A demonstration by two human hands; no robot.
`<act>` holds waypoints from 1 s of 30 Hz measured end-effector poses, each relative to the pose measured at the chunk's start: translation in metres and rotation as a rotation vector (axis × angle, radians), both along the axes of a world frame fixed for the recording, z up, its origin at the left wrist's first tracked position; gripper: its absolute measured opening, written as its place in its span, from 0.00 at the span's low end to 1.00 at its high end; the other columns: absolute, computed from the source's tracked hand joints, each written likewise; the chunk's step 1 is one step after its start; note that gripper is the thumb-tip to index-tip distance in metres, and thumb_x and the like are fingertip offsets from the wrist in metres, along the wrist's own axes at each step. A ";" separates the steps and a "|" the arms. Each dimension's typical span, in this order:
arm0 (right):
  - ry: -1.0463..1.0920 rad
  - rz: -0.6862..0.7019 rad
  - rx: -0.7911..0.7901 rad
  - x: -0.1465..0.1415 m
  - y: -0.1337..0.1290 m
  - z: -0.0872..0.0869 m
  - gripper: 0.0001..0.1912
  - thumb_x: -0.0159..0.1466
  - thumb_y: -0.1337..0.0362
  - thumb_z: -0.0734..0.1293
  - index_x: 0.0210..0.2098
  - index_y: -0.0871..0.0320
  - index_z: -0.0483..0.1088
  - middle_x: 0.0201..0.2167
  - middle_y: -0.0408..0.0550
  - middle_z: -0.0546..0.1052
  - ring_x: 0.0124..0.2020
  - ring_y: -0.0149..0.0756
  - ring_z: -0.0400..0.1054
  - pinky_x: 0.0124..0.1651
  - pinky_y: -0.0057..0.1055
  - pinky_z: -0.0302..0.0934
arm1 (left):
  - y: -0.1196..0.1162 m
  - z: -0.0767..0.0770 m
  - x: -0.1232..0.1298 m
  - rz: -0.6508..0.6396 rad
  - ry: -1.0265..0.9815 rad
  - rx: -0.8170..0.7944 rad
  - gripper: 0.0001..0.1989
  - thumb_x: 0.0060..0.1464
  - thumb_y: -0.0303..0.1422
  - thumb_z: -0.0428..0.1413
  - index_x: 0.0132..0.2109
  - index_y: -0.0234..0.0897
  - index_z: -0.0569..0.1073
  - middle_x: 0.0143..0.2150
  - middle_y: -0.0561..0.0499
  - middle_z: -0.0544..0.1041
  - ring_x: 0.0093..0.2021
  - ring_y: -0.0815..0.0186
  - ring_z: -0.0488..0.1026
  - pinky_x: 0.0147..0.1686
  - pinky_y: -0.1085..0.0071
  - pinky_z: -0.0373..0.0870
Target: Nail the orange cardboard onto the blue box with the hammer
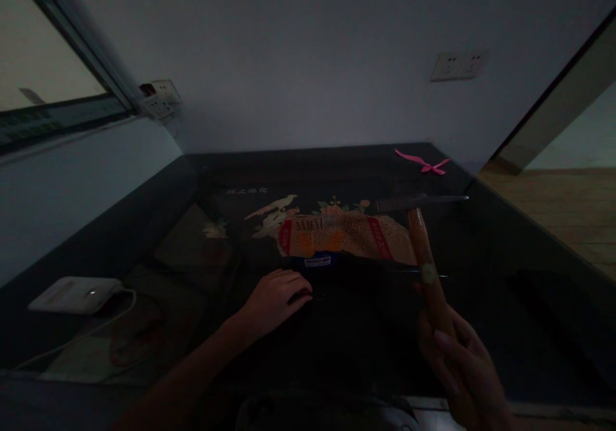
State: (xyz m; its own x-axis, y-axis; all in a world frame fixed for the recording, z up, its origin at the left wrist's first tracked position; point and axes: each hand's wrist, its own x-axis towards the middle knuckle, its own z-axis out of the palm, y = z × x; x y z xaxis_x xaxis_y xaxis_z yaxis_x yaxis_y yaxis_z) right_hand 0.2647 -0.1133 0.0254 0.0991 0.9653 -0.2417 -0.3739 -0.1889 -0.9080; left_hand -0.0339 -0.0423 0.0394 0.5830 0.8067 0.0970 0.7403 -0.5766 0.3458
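My right hand (pixel 462 360) is wrapped round the wooden handle of a hammer (pixel 430 270). Its dark metal head is up, with a long tapered end pointing right, above the black glass tabletop (pixel 356 328). Low over the glass, my left hand (pixel 276 296) has its fingers curled and their tips brought against the thumb; whatever is between them is too dark to make out. Just beyond the left hand lies a crumpled orange-brown printed bag (pixel 346 235) with red bands. A small blue label (pixel 320 261) shows at its near edge.
At the left a white device (pixel 77 294) lies with a cable (pixel 81 335) attached. A pink ribbon (pixel 430 167) rests near the far right corner. Wall sockets (pixel 459 65) and a window frame (pixel 86 40) border the table. A thin shiny strip (pixel 440 275) shows beside the hammer handle.
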 end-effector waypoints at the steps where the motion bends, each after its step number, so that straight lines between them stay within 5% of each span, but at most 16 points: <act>1: 0.007 -0.003 -0.005 0.001 0.000 -0.001 0.29 0.52 0.58 0.74 0.53 0.52 0.68 0.21 0.39 0.68 0.11 0.20 0.52 0.10 0.17 0.46 | -0.001 -0.004 0.001 0.001 0.021 0.004 0.05 0.57 0.32 0.54 0.40 0.39 0.73 0.40 0.51 0.77 0.40 0.65 0.73 0.41 0.68 0.66; 7: 0.052 -0.014 0.010 0.004 0.002 -0.010 0.23 0.50 0.58 0.75 0.45 0.54 0.73 0.21 0.39 0.70 0.09 0.16 0.53 0.10 0.13 0.45 | -0.001 -0.020 0.015 -0.046 0.168 0.104 0.04 0.57 0.32 0.55 0.39 0.38 0.71 0.40 0.51 0.75 0.42 0.63 0.71 0.41 0.66 0.63; 15: 0.044 -0.020 0.008 0.003 0.003 -0.009 0.30 0.52 0.58 0.75 0.54 0.50 0.68 0.21 0.38 0.70 0.08 0.14 0.52 0.11 0.13 0.44 | 0.003 -0.023 0.026 -0.125 0.287 0.197 0.03 0.58 0.30 0.54 0.37 0.35 0.70 0.36 0.50 0.75 0.38 0.64 0.71 0.39 0.67 0.63; 21: -0.005 -0.039 -0.046 0.004 0.003 -0.013 0.28 0.51 0.58 0.75 0.50 0.55 0.70 0.22 0.39 0.71 0.09 0.17 0.53 0.10 0.15 0.44 | 0.002 -0.023 0.032 -0.141 0.313 0.160 0.04 0.57 0.29 0.53 0.35 0.34 0.70 0.34 0.49 0.75 0.36 0.64 0.71 0.38 0.68 0.65; 25: -0.024 -0.014 -0.026 0.000 0.003 -0.009 0.27 0.51 0.57 0.75 0.49 0.57 0.70 0.19 0.38 0.68 0.08 0.17 0.51 0.11 0.16 0.41 | 0.001 -0.012 0.032 -0.087 0.234 -0.013 0.03 0.56 0.27 0.52 0.37 0.35 0.71 0.34 0.50 0.76 0.35 0.65 0.73 0.38 0.70 0.66; 30: -0.026 -0.026 -0.032 -0.006 0.004 -0.003 0.27 0.51 0.57 0.75 0.48 0.56 0.69 0.18 0.37 0.68 0.08 0.16 0.49 0.12 0.16 0.40 | -0.003 0.020 0.026 -0.118 -0.006 -0.277 0.12 0.54 0.26 0.54 0.46 0.39 0.72 0.37 0.52 0.77 0.37 0.68 0.74 0.39 0.74 0.67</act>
